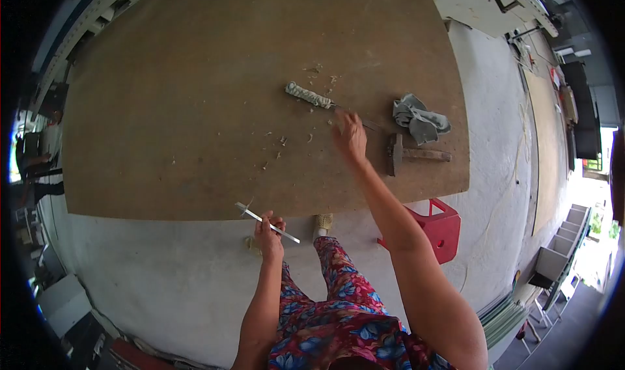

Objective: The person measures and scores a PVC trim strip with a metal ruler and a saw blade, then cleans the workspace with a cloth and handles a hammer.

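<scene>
My left hand is closed around a narrow white strip, held slantwise just off the table's front edge. A thin sliver sticks out near the strip's far end. My right hand reaches over the table with its fingers apart, above the thin shaft of a tool. That tool's handle is wrapped in pale cord or cloth and lies to the left of my fingertips. To the right of the hand are a hammer with a wooden handle and a crumpled grey cloth.
The large brown tabletop carries scattered pale shavings. Under its front right edge stands a red plastic stool. A pale concrete floor surrounds the table, and a long board lies at the right.
</scene>
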